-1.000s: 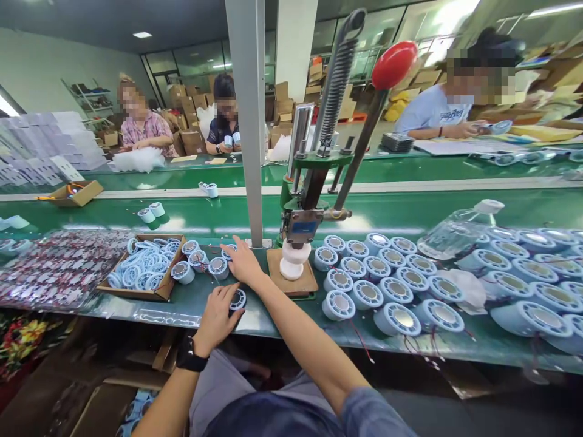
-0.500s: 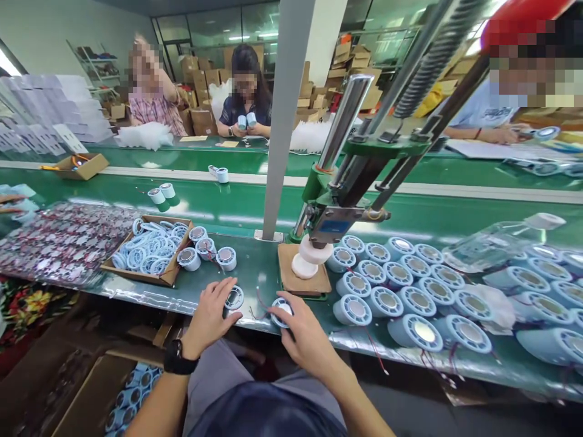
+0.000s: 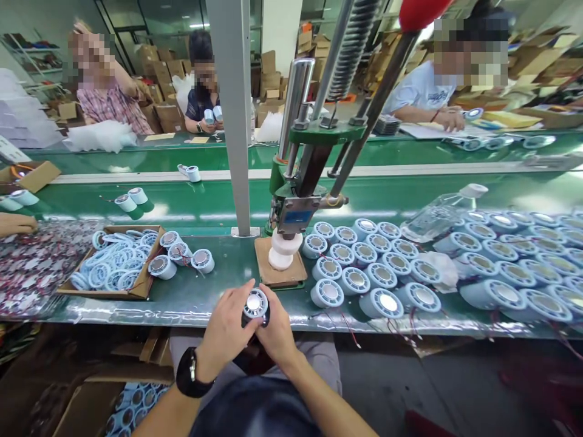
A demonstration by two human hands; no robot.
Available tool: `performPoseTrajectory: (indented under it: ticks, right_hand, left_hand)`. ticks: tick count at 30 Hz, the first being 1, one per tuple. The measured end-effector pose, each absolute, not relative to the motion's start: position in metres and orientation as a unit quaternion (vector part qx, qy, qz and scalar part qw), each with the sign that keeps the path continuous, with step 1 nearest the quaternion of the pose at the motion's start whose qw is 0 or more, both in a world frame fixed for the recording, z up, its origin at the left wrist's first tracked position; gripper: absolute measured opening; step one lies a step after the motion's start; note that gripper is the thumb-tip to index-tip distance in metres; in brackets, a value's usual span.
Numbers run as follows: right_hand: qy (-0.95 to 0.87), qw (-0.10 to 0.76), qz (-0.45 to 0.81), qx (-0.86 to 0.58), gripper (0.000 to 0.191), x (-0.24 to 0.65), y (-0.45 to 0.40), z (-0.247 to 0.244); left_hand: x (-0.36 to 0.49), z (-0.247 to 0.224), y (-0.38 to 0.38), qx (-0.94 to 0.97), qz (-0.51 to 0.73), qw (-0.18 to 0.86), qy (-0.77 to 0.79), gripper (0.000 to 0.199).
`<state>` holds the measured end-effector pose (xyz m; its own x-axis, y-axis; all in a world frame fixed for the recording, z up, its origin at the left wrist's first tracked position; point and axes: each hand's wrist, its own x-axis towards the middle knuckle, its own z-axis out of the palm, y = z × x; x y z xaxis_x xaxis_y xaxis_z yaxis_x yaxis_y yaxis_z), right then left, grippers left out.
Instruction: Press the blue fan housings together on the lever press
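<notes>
While the left hand and right hand curl their fingers snugly around one round part, it is by the near edge of the tabletop, before the brown board.

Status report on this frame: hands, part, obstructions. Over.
Left grip and right grip around one light-blue round part, metallic face up. Held at near edge of bench. Closest obstacle: press, just beyond; similar parts right of it.
</notes>
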<state>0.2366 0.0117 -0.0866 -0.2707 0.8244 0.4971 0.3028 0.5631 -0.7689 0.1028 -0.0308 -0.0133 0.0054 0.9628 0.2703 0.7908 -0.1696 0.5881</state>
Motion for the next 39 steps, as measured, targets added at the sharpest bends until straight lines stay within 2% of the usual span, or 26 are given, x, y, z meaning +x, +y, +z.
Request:
performPoseTrajectory:
  ticks: [5, 15, 18, 21, 23, 25, 29, 32, 35, 39]
  right_hand:
    - [-0.724, 0.494, 0.269, -0.399, 0.059, 0.235, 0.008, -0.094]
    - [-0.736, 0.464, 0.293, -0.395, 0.077, 0.238, 0.010, -0.096]
    - [-0.768, 0.436, 0.282, -0.374, 0.071, 0.239, 0.009, -0.093]
    - [-0.820, 0.361, 0.278, -0.346, 0.073, 0.252, 0.012, -0.078]
    - [-0.852, 0.307, 0.276, -0.321, 0.075, 0.270, 0.022, -0.046]
    - [-0.869, 0.316, 0.229, -0.305, 0.073, 0.292, 0.041, 0.009]
    - [-0.800, 0.504, 0.006, -0.326, 0.051, 0.320, 0.102, 0.168]
    - [-0.727, 0.592, -0.043, -0.346, 0.055, 0.313, 0.162, 0.266]
    - [-0.715, 0.604, 0.063, -0.346, 0.050, 0.293, 0.209, 0.306]
    - [-0.682, 0.651, 0.141, -0.301, 0.029, 0.280, 0.230, 0.296]
  left_hand:
    - [0.103, -0.015, -0.027, 0.677, 0.316, 0.153, 0.647, 0.062]
    - [0.098, -0.016, -0.029, 0.650, 0.338, 0.234, 0.640, 0.062]
    - [0.106, -0.031, -0.033, 0.634, 0.364, 0.234, 0.641, 0.059]
    - [0.111, -0.047, -0.035, 0.620, 0.390, 0.235, 0.639, 0.056]
    - [0.109, -0.049, -0.029, 0.595, 0.403, 0.250, 0.649, 0.054]
    - [0.101, -0.041, -0.014, 0.569, 0.415, 0.268, 0.657, 0.052]
    - [0.089, -0.007, 0.039, 0.561, 0.459, 0.261, 0.637, 0.055]
    - [0.093, 0.012, 0.077, 0.579, 0.474, 0.272, 0.604, 0.054]
    - [0.101, 0.016, 0.097, 0.563, 0.496, 0.305, 0.587, 0.055]
    - [0.110, 0.008, 0.103, 0.549, 0.536, 0.356, 0.534, 0.062]
